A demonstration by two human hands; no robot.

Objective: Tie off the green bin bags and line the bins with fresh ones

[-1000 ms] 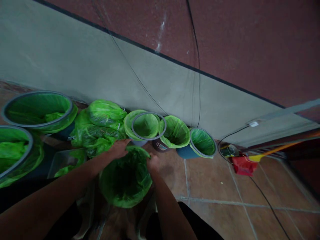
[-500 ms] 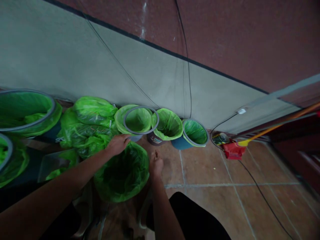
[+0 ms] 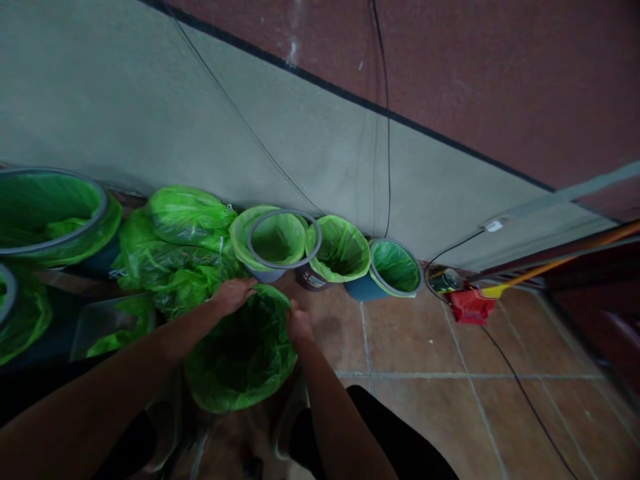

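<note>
A small bin lined with a green plastic bag (image 3: 240, 357) stands on the floor right in front of me. My left hand (image 3: 233, 295) rests on the far left edge of that bag, fingers curled over the rim. My right hand (image 3: 299, 325) is closed on the bag's right edge. Both forearms reach in from the bottom of the view.
A row of green-lined bins (image 3: 277, 240) (image 3: 340, 250) (image 3: 395, 267) stands along the grey wall. Tied green bags (image 3: 175, 247) lie to the left, with larger lined bins (image 3: 50, 210) beyond. A red dustpan (image 3: 467, 305) with an orange handle and black cables lie at the right on the tile floor (image 3: 425, 347).
My right hand had lifted off the bag half a second ago and is back on its right edge. My left hand has stayed on the far rim.
</note>
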